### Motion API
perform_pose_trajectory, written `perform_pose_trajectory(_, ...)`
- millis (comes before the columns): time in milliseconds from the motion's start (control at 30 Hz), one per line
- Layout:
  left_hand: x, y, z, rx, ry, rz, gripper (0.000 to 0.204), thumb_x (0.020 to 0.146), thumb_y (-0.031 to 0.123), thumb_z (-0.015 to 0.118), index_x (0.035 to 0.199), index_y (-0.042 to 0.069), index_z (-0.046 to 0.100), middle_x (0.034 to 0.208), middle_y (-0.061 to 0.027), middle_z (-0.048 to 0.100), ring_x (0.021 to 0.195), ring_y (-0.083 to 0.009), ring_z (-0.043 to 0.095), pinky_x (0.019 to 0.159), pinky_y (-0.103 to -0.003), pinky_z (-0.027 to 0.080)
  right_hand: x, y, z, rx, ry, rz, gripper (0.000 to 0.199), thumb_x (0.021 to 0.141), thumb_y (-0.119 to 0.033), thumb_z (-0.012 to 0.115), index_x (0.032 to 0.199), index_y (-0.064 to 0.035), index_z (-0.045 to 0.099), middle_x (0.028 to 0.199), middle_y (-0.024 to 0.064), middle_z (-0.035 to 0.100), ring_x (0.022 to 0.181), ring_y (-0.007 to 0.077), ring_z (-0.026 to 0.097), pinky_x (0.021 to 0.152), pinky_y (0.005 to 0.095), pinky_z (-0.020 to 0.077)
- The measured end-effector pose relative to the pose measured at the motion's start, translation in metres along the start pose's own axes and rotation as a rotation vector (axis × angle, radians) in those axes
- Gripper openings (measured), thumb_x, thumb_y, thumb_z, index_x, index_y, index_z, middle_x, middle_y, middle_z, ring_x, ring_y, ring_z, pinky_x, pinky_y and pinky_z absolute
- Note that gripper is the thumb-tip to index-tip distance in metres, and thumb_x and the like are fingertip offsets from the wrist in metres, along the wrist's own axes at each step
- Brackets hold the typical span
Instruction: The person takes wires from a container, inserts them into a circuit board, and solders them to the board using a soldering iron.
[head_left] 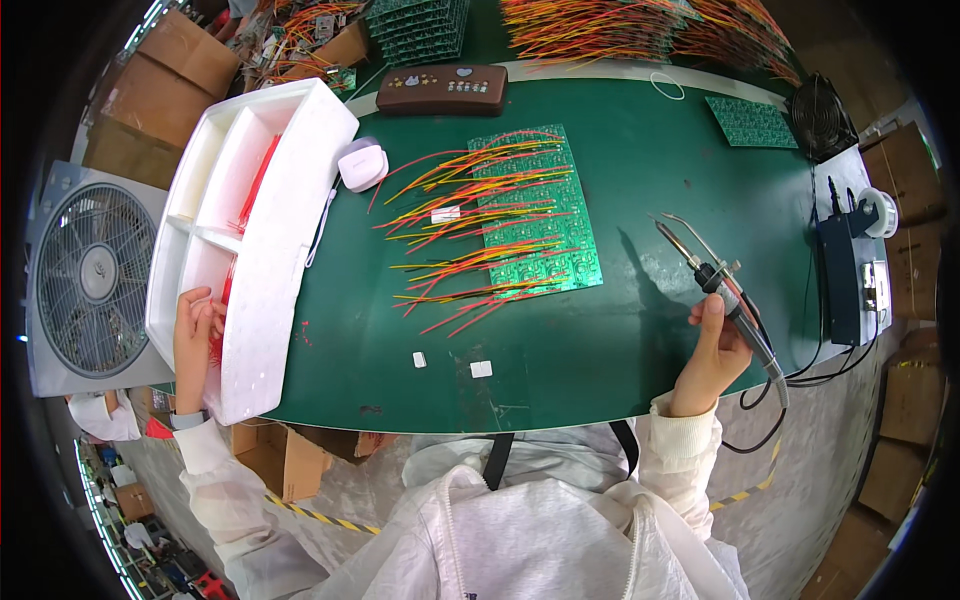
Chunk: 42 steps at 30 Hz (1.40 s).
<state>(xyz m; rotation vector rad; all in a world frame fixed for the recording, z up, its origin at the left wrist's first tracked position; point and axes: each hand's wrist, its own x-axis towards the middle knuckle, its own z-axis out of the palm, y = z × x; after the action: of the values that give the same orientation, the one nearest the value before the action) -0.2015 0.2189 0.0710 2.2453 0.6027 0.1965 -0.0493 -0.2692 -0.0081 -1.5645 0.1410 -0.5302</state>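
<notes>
While the right hand (pixel 712 355) grips a soldering iron (pixel 715 283) near the bench's (pixel 640 160) right edge, fingers clenched around the handle and tip raised toward the circuit board (pixel 545 215), the left hand (pixel 193 335) dips into the white foam tray (pixel 290 190) at the left edge, fingers pinching red wires (pixel 222 300). Red and yellow leads (pixel 470 230) fan across the board, mid-bench.
</notes>
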Motion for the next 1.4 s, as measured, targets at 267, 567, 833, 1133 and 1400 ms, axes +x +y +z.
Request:
perform_pose_trajectory(267,0.0,0.0,-0.001,0.019,0.08,-0.14,0.005,0.083,0.003,0.051,0.083,-0.001,0.052,0.067,-0.0019,0.057,0.061,-0.0061,0.053,0.057,-0.016,0.044,0.0,-0.002,0.0,-0.005,-0.026,0.009,0.024,0.08,-0.013,0.06,0.097,0.0006,0.05,0.076,0.0047,0.055,0.064,0.0092,0.052,0.058,0.021,0.0443)
perform_pose_trajectory(567,-0.001,-0.007,-0.006,0.169,0.01,-0.176,0.006,0.079,0.001,0.054,0.083,-0.003,0.056,0.071,-0.0042,0.059,0.062,-0.0067,0.053,0.057,-0.018,0.042,0.0,-0.001,0.0,0.007,-0.034,0.007,0.024,0.08,-0.013,0.06,0.098,0.0008,0.05,0.078,0.0049,0.055,0.064,0.0091,0.052,0.058,0.0208,0.0445)
perform_pose_trajectory(833,0.002,-0.014,-0.007,0.214,-0.016,-0.176,0.004,0.078,0.001,0.053,0.08,-0.002,0.055,0.071,-0.0041,0.058,0.063,-0.0068,0.052,0.058,-0.019,0.042,0.0,0.001,0.0,0.013,-0.039,0.006,0.024,0.08,-0.012,0.06,0.098,0.001,0.05,0.079,0.0053,0.055,0.064,0.0092,0.052,0.058,0.0205,0.0447)
perform_pose_trajectory(1133,-0.014,0.005,-0.017,0.203,0.146,-0.062,0.006,0.08,0.004,0.054,0.084,-0.001,0.055,0.071,-0.0033,0.057,0.065,-0.0078,0.052,0.062,-0.019,0.041,0.001,0.0,-0.002,0.016,-0.051,0.0,0.025,0.081,-0.011,0.059,0.1,0.0021,0.051,0.078,0.0059,0.056,0.062,0.0095,0.052,0.057,0.0205,0.0444)
perform_pose_trajectory(1400,-0.07,0.155,0.128,-0.04,0.06,0.051,0.006,0.078,0.006,0.058,0.08,0.001,0.061,0.076,-0.0058,0.061,0.07,-0.0129,0.057,0.063,-0.025,0.045,0.0,0.003,-0.005,-0.066,-0.036,-0.023,0.023,0.08,-0.011,0.06,0.097,0.0016,0.052,0.077,0.0062,0.057,0.061,0.0097,0.053,0.055,0.0203,0.0442)
